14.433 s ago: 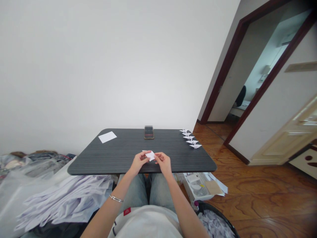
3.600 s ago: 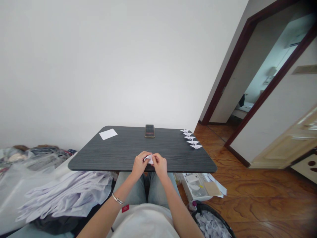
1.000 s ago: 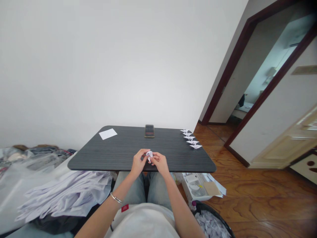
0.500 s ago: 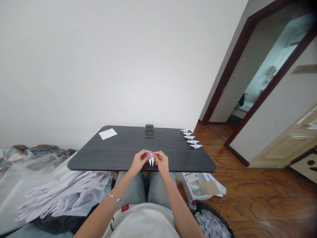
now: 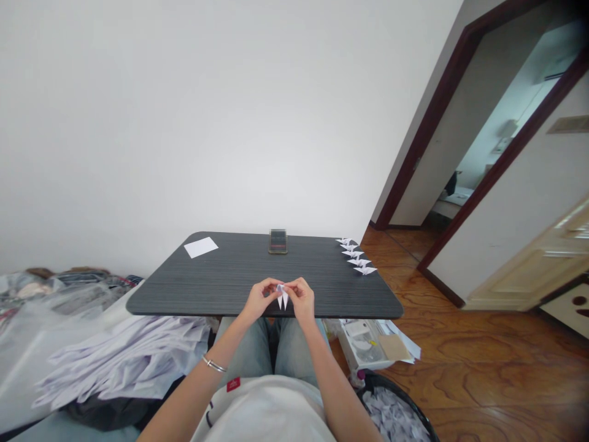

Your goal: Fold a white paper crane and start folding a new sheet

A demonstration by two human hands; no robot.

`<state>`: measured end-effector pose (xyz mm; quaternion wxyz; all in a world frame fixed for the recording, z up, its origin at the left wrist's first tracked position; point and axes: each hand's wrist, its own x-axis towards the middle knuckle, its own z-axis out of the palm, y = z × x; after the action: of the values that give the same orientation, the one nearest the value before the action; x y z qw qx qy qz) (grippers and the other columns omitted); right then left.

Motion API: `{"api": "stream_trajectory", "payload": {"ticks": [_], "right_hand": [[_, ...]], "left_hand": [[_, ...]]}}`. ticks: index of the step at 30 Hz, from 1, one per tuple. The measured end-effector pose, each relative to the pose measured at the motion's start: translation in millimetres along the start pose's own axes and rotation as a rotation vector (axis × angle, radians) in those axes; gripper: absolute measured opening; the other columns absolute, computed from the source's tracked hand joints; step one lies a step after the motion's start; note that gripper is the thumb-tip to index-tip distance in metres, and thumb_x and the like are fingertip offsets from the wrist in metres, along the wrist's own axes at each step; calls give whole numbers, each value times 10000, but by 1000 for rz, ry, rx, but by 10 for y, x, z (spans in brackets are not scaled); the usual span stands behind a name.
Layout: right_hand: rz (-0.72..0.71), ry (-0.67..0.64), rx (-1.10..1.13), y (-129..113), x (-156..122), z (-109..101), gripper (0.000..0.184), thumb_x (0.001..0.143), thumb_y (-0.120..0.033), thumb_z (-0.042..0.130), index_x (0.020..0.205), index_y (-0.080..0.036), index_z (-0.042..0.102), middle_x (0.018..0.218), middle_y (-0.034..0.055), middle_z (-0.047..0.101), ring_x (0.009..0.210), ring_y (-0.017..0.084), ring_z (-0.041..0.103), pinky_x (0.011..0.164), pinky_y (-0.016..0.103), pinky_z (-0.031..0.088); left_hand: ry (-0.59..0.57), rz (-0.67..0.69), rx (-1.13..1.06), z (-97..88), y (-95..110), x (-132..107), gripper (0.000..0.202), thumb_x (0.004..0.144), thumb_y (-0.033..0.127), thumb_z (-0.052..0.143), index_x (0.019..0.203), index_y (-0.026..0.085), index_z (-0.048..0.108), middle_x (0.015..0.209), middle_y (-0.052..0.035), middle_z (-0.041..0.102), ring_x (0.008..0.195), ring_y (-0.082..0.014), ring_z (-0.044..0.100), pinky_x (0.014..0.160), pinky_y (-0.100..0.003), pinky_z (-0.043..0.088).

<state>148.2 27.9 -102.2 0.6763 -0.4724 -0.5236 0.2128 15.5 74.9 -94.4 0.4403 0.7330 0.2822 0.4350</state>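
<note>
A small folded white paper piece (image 5: 282, 297) with two downward points hangs between my hands over the near edge of the dark grey table (image 5: 230, 279). My left hand (image 5: 259, 299) pinches its left top. My right hand (image 5: 302, 299) pinches its right top. A silver bracelet sits on my left wrist.
Several finished paper cranes (image 5: 355, 256) line the table's right edge. A white paper sheet (image 5: 200, 247) lies at the far left, a phone (image 5: 277, 241) stands at the far middle. Loose papers (image 5: 119, 362) pile left of my lap; a box (image 5: 372, 345) and a bin of scraps (image 5: 396, 414) sit right.
Over the last second the paper turned so its two points hang down between my fingers. Earlier it was a flatter folded piece held close against both hands.
</note>
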Motion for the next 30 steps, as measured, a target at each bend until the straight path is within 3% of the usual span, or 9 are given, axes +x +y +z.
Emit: {"api": "stream_trajectory", "payload": {"ticks": [14,23,30], "right_hand": [[-7,-31,63,-21,37,20,50,684,-249,649,700,-216,683,658,-18,440,572,112,422,501,229,344],[-27,-10,65,-1,33,6,53,707,-225,610,681,-206,652,681,-9,475,612,127,472,536,238,379],[-55,-73,56,-43,43,-14,72,709,-225,612,701,-223,683,678,-1,474,655,145,481,564,254,384]], "left_hand": [[-31,4,37,0,2,5,233,699,297,632,871,140,646,710,-26,607,612,-117,502,580,-224,393],[-29,7,40,0,-9,13,242,702,283,627,892,133,634,715,-27,593,613,-112,497,557,-213,377],[-36,4,52,-1,35,15,240,684,302,642,857,136,651,652,-8,572,569,-101,461,533,-207,353]]}}
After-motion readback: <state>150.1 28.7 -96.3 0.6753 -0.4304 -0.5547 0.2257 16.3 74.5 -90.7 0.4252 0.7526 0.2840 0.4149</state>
